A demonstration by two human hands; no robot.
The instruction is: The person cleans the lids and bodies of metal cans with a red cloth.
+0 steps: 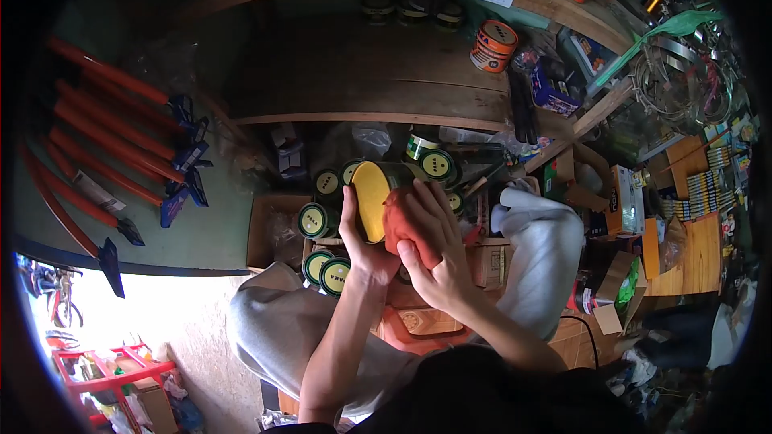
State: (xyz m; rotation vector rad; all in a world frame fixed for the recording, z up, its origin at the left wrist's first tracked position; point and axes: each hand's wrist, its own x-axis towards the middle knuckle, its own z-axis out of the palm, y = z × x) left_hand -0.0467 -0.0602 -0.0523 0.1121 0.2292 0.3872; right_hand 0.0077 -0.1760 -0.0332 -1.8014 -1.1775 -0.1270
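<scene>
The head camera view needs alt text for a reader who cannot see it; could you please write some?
Seen from above, the left hand holds a yellow-lidded tin while the right hand presses an orange cloth against it. Similar green-labelled tins are stacked beyond, under wooden shelves, with red-handled tools at left.

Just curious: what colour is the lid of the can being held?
Yellow lid, seen best in the head view.

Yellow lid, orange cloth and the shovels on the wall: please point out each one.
yellow lid (370,199), head view, middle of its flat face
orange cloth (406,229), head view, bulging middle
shovels (121,124), head view, an orange handle
</scene>
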